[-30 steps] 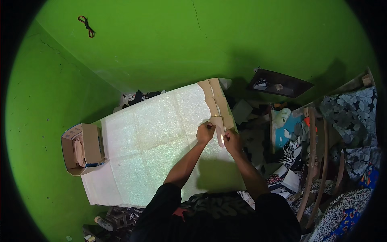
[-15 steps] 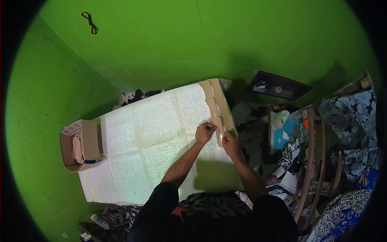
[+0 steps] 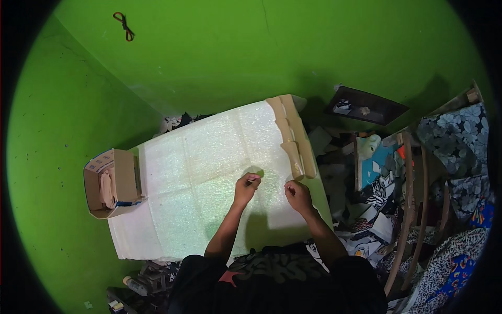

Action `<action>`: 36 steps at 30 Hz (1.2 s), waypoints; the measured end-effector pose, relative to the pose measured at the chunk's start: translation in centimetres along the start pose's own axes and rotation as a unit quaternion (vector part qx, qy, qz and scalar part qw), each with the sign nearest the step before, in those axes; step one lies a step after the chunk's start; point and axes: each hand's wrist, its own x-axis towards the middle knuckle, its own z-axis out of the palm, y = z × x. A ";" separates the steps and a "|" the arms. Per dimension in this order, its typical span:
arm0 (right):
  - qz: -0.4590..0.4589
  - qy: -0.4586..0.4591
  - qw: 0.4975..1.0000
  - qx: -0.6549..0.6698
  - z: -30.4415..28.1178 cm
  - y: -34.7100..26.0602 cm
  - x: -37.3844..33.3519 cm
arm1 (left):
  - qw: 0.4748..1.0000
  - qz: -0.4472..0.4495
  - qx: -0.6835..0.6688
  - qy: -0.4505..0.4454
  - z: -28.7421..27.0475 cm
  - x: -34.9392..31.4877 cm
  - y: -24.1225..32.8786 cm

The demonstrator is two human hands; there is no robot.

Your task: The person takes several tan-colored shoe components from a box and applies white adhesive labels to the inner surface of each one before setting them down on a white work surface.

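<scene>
Several flat tan pieces (image 3: 293, 159) with curved outlines lie overlapping in two rows along the right end of a white-covered table (image 3: 209, 162). Thin shiny strips show on some of them. My left hand (image 3: 247, 188) hovers over the table's bare cover, left of the rows, fingers pinched together. A small pale bit shows at its fingertips, too small to name. Just below the nearest tan piece, my right hand (image 3: 298, 195) is closed, thumb against fingers; whatever it may hold is hidden.
An open cardboard box (image 3: 128, 178) holding folded pinkish-tan material (image 3: 107, 188) stands at the table's left end. To the right are a wooden rail (image 3: 405, 209), patterned cloth (image 3: 452, 133) and heaped scraps (image 3: 379, 196). A dark tray-like frame (image 3: 366, 106) is by the green wall (image 3: 209, 52).
Both hands have come off the nearest tan piece, which now lies in the row. My left hand moved left and nearer to me; the right drew back slightly. The whole view shifted a little.
</scene>
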 end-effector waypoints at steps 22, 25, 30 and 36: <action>0.002 -0.034 0.992 0.119 20.7 -19.5 -7.4 | 0.987 -0.003 -0.006 0.160 -34.3 -16.4 -1.2; -0.023 -0.059 0.991 0.119 22.5 -21.4 -8.0 | 0.982 0.016 0.003 0.188 -37.4 -17.7 -0.6; -0.057 -0.129 0.987 0.079 23.7 -22.6 -8.2 | 0.968 0.027 -0.020 0.249 -39.7 -19.8 0.7; -0.097 -0.192 0.975 0.056 26.3 -23.6 -7.9 | 0.962 0.040 -0.053 0.264 -41.4 -21.8 0.2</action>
